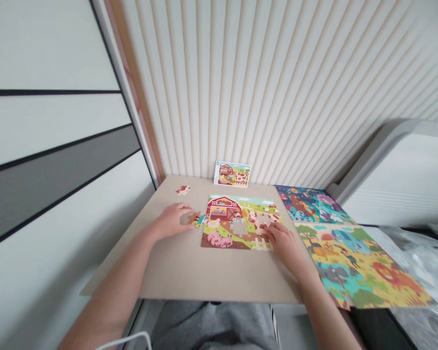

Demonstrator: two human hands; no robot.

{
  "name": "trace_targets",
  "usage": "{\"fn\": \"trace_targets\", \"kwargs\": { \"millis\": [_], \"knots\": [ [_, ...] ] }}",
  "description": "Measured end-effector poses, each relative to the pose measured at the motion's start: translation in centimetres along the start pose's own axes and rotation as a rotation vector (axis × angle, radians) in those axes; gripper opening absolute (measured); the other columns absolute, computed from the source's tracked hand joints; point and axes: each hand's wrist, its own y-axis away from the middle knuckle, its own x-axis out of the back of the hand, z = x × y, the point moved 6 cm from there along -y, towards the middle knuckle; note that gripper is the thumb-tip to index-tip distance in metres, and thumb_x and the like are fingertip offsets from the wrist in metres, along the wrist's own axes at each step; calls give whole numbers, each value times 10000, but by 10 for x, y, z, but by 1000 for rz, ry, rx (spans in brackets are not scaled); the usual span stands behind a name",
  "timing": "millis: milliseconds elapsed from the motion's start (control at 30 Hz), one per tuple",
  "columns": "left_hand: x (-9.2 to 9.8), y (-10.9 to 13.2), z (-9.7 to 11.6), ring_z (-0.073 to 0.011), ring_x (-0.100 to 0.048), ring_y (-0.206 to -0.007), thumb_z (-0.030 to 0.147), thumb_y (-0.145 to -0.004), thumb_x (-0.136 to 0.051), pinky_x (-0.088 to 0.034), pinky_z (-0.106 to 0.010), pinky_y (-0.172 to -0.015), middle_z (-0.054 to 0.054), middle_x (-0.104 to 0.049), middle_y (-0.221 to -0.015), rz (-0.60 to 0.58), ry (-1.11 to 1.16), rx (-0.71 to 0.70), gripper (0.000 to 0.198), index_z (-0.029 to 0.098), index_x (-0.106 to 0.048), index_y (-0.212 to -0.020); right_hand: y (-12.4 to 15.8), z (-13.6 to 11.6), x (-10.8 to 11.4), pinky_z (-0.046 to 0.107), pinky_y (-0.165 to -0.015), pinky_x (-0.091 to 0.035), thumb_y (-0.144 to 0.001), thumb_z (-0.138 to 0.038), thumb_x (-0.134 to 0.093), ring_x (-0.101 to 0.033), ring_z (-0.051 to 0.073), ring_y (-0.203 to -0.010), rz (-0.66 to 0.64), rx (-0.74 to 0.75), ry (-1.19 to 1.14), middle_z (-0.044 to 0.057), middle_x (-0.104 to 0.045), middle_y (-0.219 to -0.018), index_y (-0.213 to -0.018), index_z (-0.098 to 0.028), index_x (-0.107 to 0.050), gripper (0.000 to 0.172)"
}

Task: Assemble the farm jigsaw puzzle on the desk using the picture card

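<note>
A farm jigsaw puzzle (221, 240) lies flat on the table, with a red barn, a pig and a cow. Two gaps show in it, one near the middle and one at the cow's body. Just left of the puzzle, my left hand (173, 221) pinches a colourful puzzle piece (198, 220) between thumb and fingers. My right hand (282, 239) rests at the puzzle's right side, fingers bunched, their tips by the gap in the cow. What lies under those fingertips is hidden. Farther back on the left is a loose brown-and-white piece (183, 190).
A small picture card (232, 174) of the same farm scene leans against the ribbed wall. To the right lie a dark forest puzzle (314, 204) and a yellow safari puzzle (361, 265), beside crumpled clear plastic (419, 253). The beige table (219, 277) ends before my lap.
</note>
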Motion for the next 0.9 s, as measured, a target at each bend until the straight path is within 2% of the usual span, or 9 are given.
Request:
{"fn": "trace_targets", "kwargs": {
  "millis": [133, 333, 533, 667, 767, 833, 900],
  "knots": [
    [-6, -3, 9, -273, -602, -1133, 476, -760, -746, -445, -375, -1013, -70, -656, -1202, -4, 25, -19, 434, 280, -717, -1147, 8, -4, 4, 384, -988, -457, -962, -233, -466, -617, 269, -1132, 100, 3, -60, 93, -673, -1212, -995, -249, -709, 246],
    [0, -4, 22, -250, -616, -1032, 410, -798, -731, -469, -356, -932, -64, -672, -1052, 40, 62, -31, 223, 235, -687, -930, 7, -1, 5, 393, -969, -476, -942, -224, -451, -617, 268, -1135, 138, -14, -166, 82, -702, -1138, -955, -251, -697, 248],
    [-1, -3, 33, -247, -608, -995, 498, -761, -766, -465, -353, -901, -61, -639, -1013, 66, 12, 1, 307, 217, -652, -806, 6, 7, -1, 393, -971, -479, -919, -254, -483, -620, 266, -1128, 138, -18, -164, 95, -696, -1133, -961, -242, -729, 250],
    [-4, -6, 47, -253, -607, -1046, 467, -815, -720, -453, -373, -956, -81, -651, -1086, 93, 14, -2, 289, 203, -652, -722, 7, 9, -4, 399, -976, -479, -927, -283, -485, -617, 260, -1119, 141, 1, -158, 97, -681, -1150, -975, -234, -729, 253],
    [-5, -8, 56, -241, -617, -1085, 453, -881, -650, -459, -362, -993, -85, -667, -1160, 61, 130, -63, 256, 210, -708, -824, 7, 9, -4, 401, -975, -479, -943, -287, -472, -611, 257, -1122, 145, 15, -161, 97, -676, -1153, -985, -238, -726, 262],
    [-8, -7, 57, -228, -625, -1116, 428, -893, -639, -464, -343, -1019, -73, -670, -1218, -25, 232, -114, 250, 230, -725, -1018, 8, 8, -4, 399, -968, -483, -946, -287, -471, -614, 252, -1108, 147, 17, -161, 91, -674, -1149, -980, -243, -724, 260],
    [-9, -4, 53, -234, -589, -1217, 379, -893, -636, -436, -351, -1079, -73, -622, -1342, -73, 267, -131, 352, 245, -672, -1216, 8, 7, -3, 395, -960, -487, -949, -286, -470, -620, 247, -1092, 142, 20, -161, 86, -673, -1145, -968, -247, -722, 256]
  ]
}}
